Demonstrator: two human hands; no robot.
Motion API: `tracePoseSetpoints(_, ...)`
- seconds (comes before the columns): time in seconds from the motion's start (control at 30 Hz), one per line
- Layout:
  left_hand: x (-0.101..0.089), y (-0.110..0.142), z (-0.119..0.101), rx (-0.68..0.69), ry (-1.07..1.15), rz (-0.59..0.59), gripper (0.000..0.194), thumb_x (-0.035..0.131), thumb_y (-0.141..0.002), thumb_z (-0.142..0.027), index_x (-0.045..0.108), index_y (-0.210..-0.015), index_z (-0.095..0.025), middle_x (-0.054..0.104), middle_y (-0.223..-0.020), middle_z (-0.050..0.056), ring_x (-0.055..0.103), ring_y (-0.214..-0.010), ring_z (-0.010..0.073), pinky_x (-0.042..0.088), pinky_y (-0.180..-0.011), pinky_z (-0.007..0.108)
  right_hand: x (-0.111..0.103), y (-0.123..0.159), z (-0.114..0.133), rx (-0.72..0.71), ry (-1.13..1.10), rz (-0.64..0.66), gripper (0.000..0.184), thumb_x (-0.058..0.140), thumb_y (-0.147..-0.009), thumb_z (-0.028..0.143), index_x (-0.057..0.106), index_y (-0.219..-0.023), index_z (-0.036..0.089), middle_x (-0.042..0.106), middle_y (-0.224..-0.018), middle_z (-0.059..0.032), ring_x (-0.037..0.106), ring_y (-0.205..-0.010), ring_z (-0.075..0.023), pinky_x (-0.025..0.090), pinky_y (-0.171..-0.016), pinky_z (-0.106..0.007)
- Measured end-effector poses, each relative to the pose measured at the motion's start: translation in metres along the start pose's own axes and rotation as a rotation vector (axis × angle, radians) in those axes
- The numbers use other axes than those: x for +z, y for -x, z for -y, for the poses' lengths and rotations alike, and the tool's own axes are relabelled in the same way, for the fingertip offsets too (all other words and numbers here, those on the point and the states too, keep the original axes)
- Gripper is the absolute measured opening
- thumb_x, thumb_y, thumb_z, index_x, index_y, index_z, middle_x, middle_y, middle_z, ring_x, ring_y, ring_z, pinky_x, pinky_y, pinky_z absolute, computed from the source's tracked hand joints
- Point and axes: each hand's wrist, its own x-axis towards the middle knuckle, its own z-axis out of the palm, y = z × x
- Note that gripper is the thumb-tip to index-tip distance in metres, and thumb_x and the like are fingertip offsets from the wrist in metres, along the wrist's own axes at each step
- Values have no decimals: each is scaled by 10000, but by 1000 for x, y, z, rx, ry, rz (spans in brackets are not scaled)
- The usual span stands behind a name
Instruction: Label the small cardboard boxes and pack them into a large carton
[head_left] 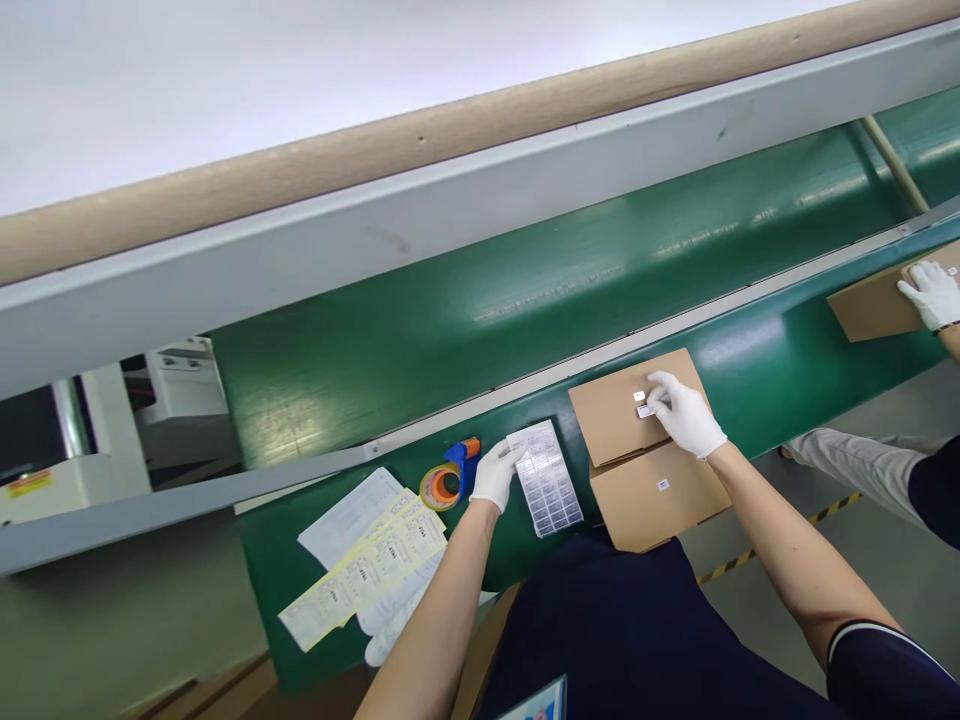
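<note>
Plainly, the gloved left hand (496, 475) has its fingertips together on the upper left edge of the sheet (551, 480), a silvery grid of small labels that lies at its three o'clock. The right hand (684, 415), gloved too, bends its fingers over a small label (644, 411); whether they pinch or only touch it, I cannot tell. At that label's eleven o'clock sits a second label (638, 396), both on the upper panel (611, 420) of brown cardboard. The lower panel (645, 510) lies at six o'clock from it and bears a third label (663, 485). From the right hand, the sheet is at eight o'clock.

At the left hand's nine o'clock stand the dispenser (466, 458) and its tape (433, 487); yellow-edged slips (367, 570) overlap white paper (349, 520) at eight.

Further out, at the right hand's two o'clock, a co-worker's gloved hand (935, 295) rests on more cardboard (870, 303). Everything lies on a green bench (757, 390), with a green belt (480, 320) beyond, toward twelve.
</note>
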Motion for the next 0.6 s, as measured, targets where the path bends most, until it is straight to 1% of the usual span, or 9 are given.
tracePoseSetpoints(0.13, -1, -3, 2, 6, 1, -5, 632, 938, -576, -330, 731, -1124, -94, 757, -1105, 175, 727, -988, 319, 549, -953, 487, 1, -1, -1, 7, 17, 13, 388, 525, -896, 181, 537, -1282, 223, 724, -885, 6, 708, -871, -178, 531, -898, -342)
tracePoseSetpoints(0.33, 1, -1, -1, -3, 12, -5, 635, 943, -565, -332, 732, -1116, -98, 761, -1089, 169, 728, -985, 318, 550, -952, 483, 2, -2, -7, -40, 74, 2, 420, 499, -892, 142, 522, -1305, 213, 724, -871, 5, 696, -867, -184, 525, -865, -328)
tracePoseSetpoints(0.47, 0, -1, -1, -7, 15, -10, 649, 946, -554, -317, 725, -1123, -94, 762, -1077, 166, 729, -974, 314, 544, -961, 491, 12, 0, 2, -50, 187, 0, 416, 458, -915, 136, 541, -1317, 206, 693, -853, -17, 665, -824, -200, 513, -790, -310)
tracePoseSetpoints(0.53, 0, -4, -1, -10, 14, -17, 654, 947, -549, -314, 725, -1124, -94, 762, -1072, 165, 729, -972, 312, 541, -966, 494, 18, 2, 8, -52, 269, -33, 427, 480, -928, 169, 548, -1347, 218, 669, -884, -40, 642, -803, -211, 502, -743, -306)
tracePoseSetpoints(0.6, 0, -8, -1, -1, 14, -19, 645, 947, -548, -313, 728, -1114, -93, 762, -1065, 166, 725, -990, 314, 540, -971, 490, 19, 3, 9, -30, 333, -118, 491, 575, -919, 262, 523, -1407, 249, 638, -968, -62, 623, -807, -218, 497, -714, -304)
